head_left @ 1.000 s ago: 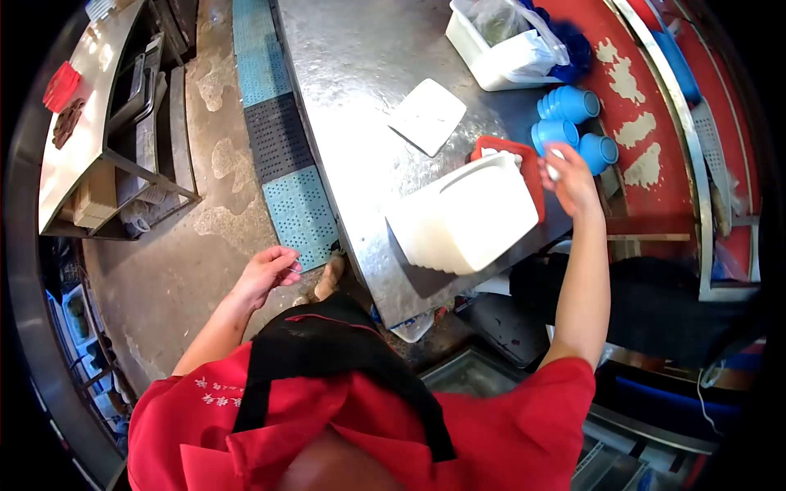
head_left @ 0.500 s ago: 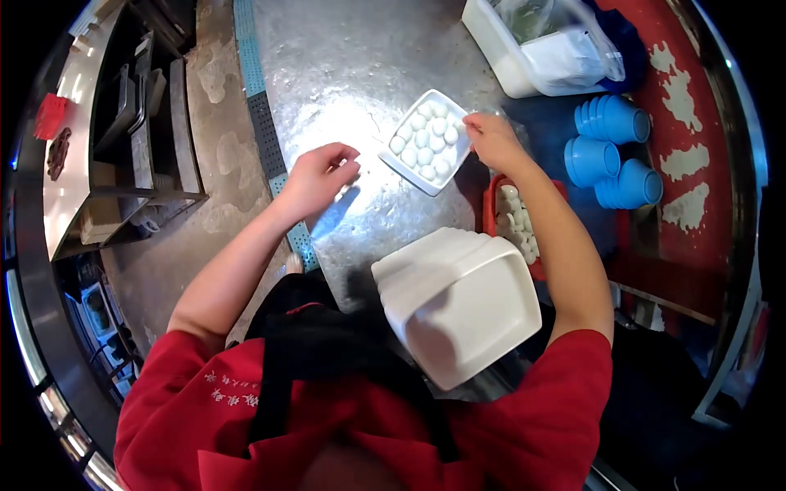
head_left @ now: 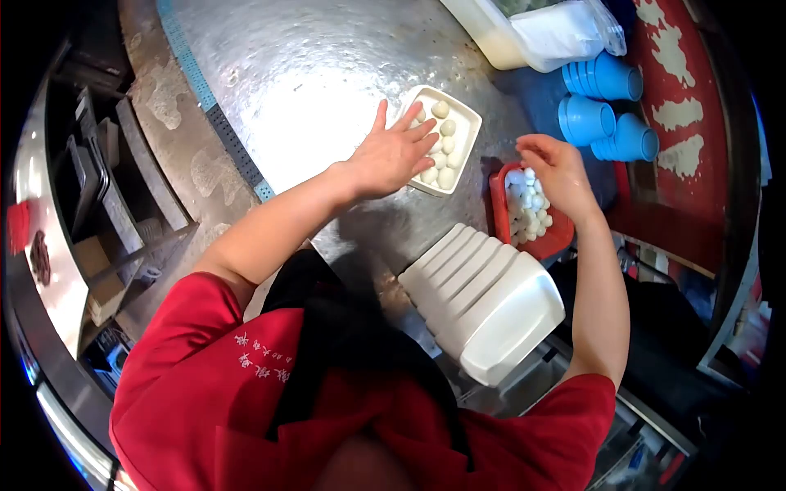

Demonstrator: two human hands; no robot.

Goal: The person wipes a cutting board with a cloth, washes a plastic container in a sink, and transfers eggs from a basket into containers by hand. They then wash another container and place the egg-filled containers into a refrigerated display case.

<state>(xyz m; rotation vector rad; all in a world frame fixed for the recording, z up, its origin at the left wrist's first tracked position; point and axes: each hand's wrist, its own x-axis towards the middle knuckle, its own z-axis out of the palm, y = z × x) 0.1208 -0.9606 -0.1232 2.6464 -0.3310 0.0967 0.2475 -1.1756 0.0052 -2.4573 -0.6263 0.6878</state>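
My left hand (head_left: 395, 157), fingers spread, reaches over a square white dish (head_left: 465, 135). It covers the dish's left side. Round white balls (head_left: 446, 159) the size of small dumplings lie inside, some hidden under the fingers. My right hand (head_left: 561, 176) hovers at the upper right of a red basket (head_left: 497, 196) with its fingers loosely bent and nothing visible between them. More white balls (head_left: 532, 214) fill the basket, right below the fingertips.
Nested white dishes (head_left: 483, 295) lie on their side near my body. Stacked blue cups (head_left: 606, 75) stand at the right, below a white bin (head_left: 491, 41) holding plastic bags (head_left: 565, 37). Everything rests on a metal worktop (head_left: 270, 74). A shelf unit (head_left: 123, 180) is across the floor at left.
My right hand has let go of the dish's rim and moved down over the red basket. My left hand has come right, over the dish. The nested dishes appear turned, and the view has shifted.
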